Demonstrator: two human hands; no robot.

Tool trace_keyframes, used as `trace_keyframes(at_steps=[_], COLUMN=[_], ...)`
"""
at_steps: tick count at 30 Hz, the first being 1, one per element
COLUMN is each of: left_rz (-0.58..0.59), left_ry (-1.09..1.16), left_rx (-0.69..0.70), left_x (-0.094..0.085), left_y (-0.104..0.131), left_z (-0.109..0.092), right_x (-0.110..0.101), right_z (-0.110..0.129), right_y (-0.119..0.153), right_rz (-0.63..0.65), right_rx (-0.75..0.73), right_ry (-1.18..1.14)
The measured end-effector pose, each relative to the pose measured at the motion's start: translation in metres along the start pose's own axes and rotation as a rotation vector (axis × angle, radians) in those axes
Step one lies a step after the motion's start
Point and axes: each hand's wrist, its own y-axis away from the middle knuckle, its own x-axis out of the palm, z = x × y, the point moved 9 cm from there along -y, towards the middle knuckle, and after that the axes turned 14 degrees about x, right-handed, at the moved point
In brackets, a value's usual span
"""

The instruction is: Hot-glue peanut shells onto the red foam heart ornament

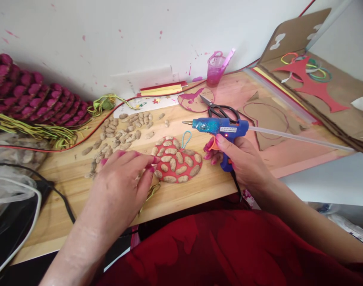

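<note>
My right hand (233, 153) is wrapped round a blue glue gun (218, 126), with a finger by its orange trigger. The gun's metal nozzle points left, and a small red light glows on its body. A long clear glue stick (300, 138) sticks out of its back. On the table lies a red heart-like piece (167, 167) covered with peanuts, a light blue loop (186, 139) at its top. My left hand (124, 178) has its thumb and forefinger drawn together at the piece's left edge; whatever is between them is hidden.
Loose peanuts (130, 129) spread behind my left hand. Black-handled scissors (221, 111) lie across a painted cardboard piece (196, 101). A pink cup (215, 69) stands by the wall. A red cable (110, 115) crosses the table, and a magenta peanut-like stack (35, 91) sits left.
</note>
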Motion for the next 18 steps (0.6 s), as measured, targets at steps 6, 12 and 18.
trace_keyframes(at_steps=[6,12,18], left_rz=[-0.022,-0.022,-0.033], left_ry=[0.156,0.207,0.19], left_rx=[0.056,0.039,0.017], left_x=[0.012,0.026,0.034], left_y=[0.006,0.01,0.009], left_z=[-0.014,-0.027,-0.03], right_x=[0.0,0.0,-0.001], right_z=[0.0,0.002,0.002], right_y=[0.0,-0.001,-0.002], right_rz=[-0.007,-0.019,-0.023], right_rx=[-0.01,-0.02,-0.025], right_ry=[-0.015,0.036,0.033])
